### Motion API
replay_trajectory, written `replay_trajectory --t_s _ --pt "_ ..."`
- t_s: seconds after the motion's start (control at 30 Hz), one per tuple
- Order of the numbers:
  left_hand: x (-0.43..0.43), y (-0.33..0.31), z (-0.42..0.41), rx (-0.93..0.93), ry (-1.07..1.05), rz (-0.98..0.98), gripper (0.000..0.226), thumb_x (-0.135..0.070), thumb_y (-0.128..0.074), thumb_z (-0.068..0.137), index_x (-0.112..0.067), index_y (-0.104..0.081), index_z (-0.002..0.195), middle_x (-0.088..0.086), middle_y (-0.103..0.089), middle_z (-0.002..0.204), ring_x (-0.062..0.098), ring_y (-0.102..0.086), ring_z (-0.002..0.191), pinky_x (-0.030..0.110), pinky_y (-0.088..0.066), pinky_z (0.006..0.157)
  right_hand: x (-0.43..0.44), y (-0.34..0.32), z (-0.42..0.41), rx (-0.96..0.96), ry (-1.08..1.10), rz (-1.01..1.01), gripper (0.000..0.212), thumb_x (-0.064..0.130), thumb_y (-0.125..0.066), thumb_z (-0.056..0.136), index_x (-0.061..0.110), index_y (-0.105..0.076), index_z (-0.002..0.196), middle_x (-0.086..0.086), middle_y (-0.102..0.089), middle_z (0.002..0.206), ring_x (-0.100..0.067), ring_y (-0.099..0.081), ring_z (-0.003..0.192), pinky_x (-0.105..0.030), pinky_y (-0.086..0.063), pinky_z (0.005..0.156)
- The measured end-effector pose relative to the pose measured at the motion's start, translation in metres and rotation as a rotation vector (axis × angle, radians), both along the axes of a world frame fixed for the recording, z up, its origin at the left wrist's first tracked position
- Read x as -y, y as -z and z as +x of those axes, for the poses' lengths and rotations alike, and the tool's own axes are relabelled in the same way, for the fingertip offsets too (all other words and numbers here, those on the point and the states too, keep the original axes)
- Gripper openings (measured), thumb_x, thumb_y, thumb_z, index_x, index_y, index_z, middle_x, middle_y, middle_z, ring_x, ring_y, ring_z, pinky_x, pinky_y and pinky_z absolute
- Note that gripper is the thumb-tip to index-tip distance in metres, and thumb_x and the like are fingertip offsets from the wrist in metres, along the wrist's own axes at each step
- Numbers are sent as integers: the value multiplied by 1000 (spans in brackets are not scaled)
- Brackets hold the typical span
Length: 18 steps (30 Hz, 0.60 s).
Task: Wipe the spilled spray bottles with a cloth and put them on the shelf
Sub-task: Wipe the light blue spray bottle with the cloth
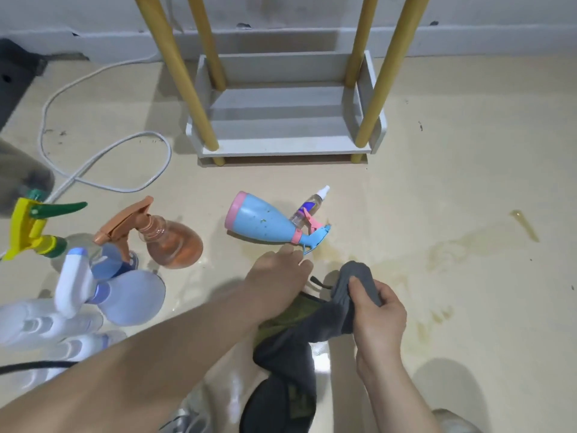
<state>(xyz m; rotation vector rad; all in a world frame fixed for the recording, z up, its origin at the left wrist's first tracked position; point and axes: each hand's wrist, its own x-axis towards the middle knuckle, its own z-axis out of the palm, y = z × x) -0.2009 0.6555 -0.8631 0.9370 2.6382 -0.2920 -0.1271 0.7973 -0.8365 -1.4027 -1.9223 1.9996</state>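
- The left hand [278, 273] reached forward, palm down, its forearm stretched bare from the lower left corner.
- Its fingers [288, 250] were extended and loosely spread, closed on nothing.
- The right hand [379, 314] sat lower, fingers curled shut around a bunched grey cloth [343, 295].
- The right wrist bent upward.
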Motion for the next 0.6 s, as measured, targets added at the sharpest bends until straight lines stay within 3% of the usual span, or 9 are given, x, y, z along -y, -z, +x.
replay_trajectory --t_s 0.07,0.13,0.2,0.27,0.33,0.4,0.5,0.6 --pt "-19 11 -14 -77 -47 -2 40 -4 -54 86 -10 -42 124 10 -46 123 30 -42 115 33 -41 72 -7 3 -1 1 47 -81 12 17 -59 96 11 -63 86 -1 -63 76 -18 -56 71 -22 -47 59" --pt "-31 31 -28 -190 -138 40 44 -4 -58 84 -9 -45 125 15 -50 120 32 -47 111 34 -34 62 -10 4 -6 14 108 -226 17 16 -52 100 13 -65 89 -3 -64 79 -18 -58 74 -19 -48 58" --pt "-39 43 -37 -275 -146 100 40 -3 -71 68 -9 -60 106 18 -61 92 32 -58 83 31 -24 51 -9 6 -9 7 142 -380 21 15 -48 102 15 -68 96 -4 -69 90 -17 -62 80 -24 -49 68" --pt "-43 56 -41 -369 -107 67 26 -3 -74 59 -11 -65 82 10 -55 62 26 -53 60 27 -17 48 -9 6 -10 -1 138 -461 22 14 -46 103 15 -68 106 -4 -70 97 -14 -64 84 -26 -50 72" --pt "-46 64 -43 -474 -113 63 13 -6 -70 65 -14 -61 71 3 -45 50 22 -48 52 25 -16 48 -11 8 -11 -16 133 -493 25 14 -46 103 13 -66 117 -6 -71 108 -14 -65 89 -27 -51 75" --pt "-53 57 -41 -464 -125 64 15 -4 -64 64 -16 -56 65 1 -39 44 20 -44 47 24 -16 48 -15 9 -13 -20 132 -501 28 14 -46 103 13 -62 125 -7 -70 115 -13 -66 90 -26 -51 74" --pt "-59 27 -29 -451 -175 157 25 -4 -66 47 -15 -58 68 3 -40 42 22 -37 43 25 -18 50 -15 9 -20 -8 87 -475 28 14 -47 102 17 -62 126 -2 -70 114 -13 -67 95 -28 -52 79" --pt "-58 -23 -20 -302 -414 428 36 -13 -72 58 -18 -53 89 4 -49 55 25 -37 49 26 -22 48 -13 4 -26 -68 -86 -409 27 16 -47 101 25 -65 119 4 -71 110 -14 -66 99 -32 -51 88"
